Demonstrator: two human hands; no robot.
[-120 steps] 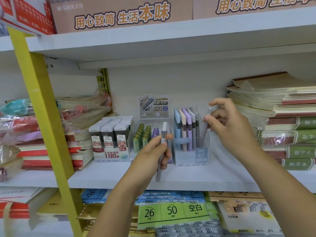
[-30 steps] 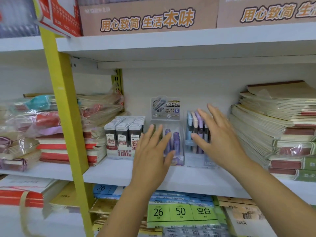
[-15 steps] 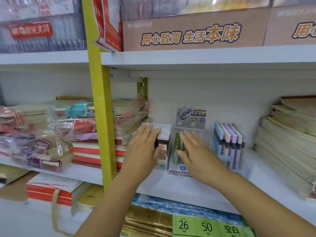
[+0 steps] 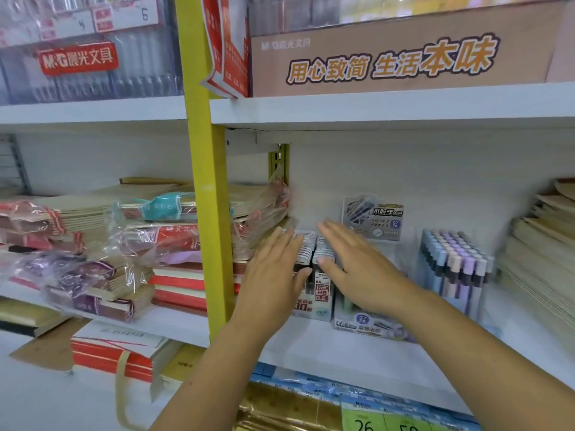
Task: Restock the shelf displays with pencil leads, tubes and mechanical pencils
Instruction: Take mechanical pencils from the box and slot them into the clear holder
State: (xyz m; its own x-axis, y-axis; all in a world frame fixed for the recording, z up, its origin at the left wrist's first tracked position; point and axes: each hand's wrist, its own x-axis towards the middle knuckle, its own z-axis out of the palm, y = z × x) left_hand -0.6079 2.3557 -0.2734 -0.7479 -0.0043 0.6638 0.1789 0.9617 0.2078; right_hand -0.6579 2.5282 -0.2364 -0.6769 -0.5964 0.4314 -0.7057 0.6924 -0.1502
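A white display box of pencil lead cases [image 4: 322, 295], marked HB 0.5, stands on the white shelf [image 4: 342, 346]. My left hand [image 4: 273, 275] lies flat against the box's left front with straight fingers. My right hand [image 4: 354, 265] reaches over the box's right side, fingers straight, and covers most of the clear lead tube display [image 4: 370, 325] with its upright card. To the right stands a clear box of pastel mechanical pencils [image 4: 454, 269]. Neither hand holds anything.
A yellow shelf upright [image 4: 208, 188] rises just left of my left hand. Wrapped notebook stacks [image 4: 149, 244] fill the left bay, and beige notebooks [image 4: 541, 256] pile up at the right. A brown carton [image 4: 398, 54] sits on the shelf above. Price tags [image 4: 379, 421] line the lower edge.
Both hands let go of single pencils seconds ago. In the last second they slid left from the pencil and tube displays onto the lead case box, as my view turned left.
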